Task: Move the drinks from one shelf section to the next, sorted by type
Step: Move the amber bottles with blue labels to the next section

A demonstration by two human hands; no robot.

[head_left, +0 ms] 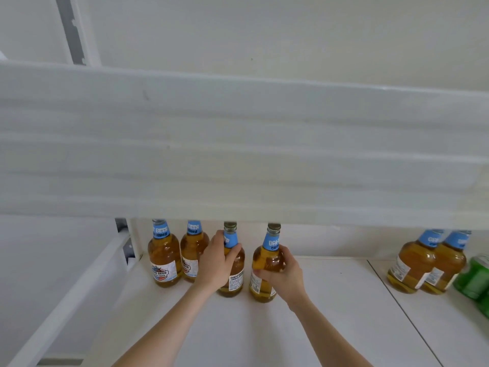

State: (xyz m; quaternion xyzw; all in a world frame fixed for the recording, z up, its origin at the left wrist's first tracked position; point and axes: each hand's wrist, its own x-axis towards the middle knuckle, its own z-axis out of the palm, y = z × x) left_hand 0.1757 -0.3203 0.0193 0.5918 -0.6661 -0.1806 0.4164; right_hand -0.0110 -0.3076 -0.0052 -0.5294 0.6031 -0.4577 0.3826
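Several amber beer bottles with blue neck labels stand on a white shelf (264, 340). Two of them (164, 260) (191, 250) stand side by side at the back left of the left section. My left hand (218, 260) grips a third bottle (234, 279) around its shoulder. Beside it, my right hand (280, 274) grips a fourth bottle (264, 258) around its body; this one tilts slightly. In the right section stand two more beer bottles (412, 263) (447, 266), and green cans (476, 279) sit at the right edge.
The white shelf board above (238, 154) overhangs and hides the bottle caps of the back row. A seam (397, 303) divides the left and right sections. A white upright frame (79, 287) bounds the left side.
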